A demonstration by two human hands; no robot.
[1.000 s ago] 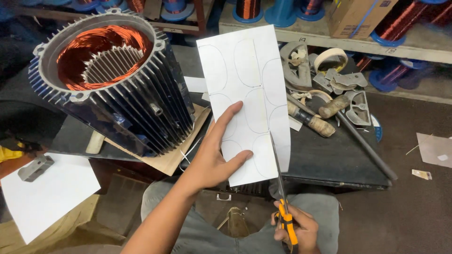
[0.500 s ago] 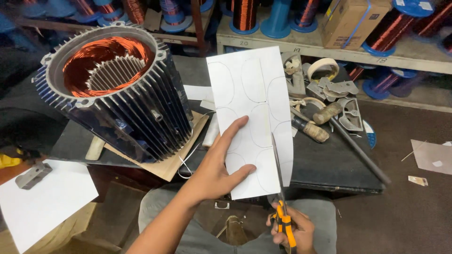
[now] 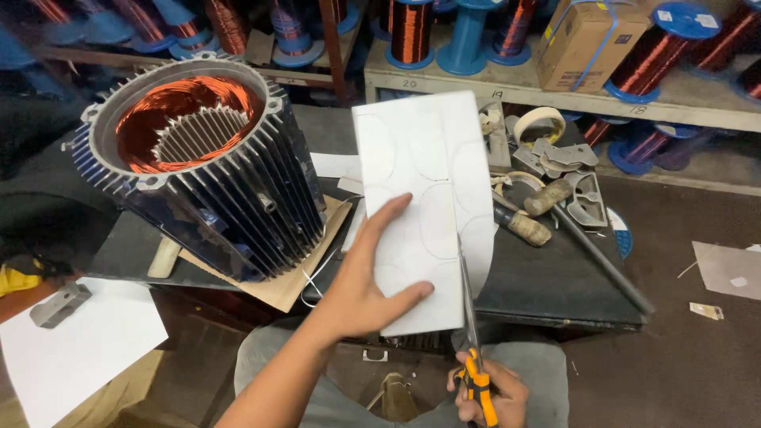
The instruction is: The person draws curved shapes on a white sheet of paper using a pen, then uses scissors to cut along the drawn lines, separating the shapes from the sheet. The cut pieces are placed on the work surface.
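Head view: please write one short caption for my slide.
Left hand holds a white sheet while the right hand cuts it with orange-handled scissors, beside a finned motor stator.

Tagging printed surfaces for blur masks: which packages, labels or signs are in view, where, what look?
Cardboard box: top right shelf, brown, blue strap around it, small dark label on its side.
Spool labels: white stickers on a blue spool top, far top right.
Shelf marks: small dark handwritten marks on the pale shelf edge.
No screens.
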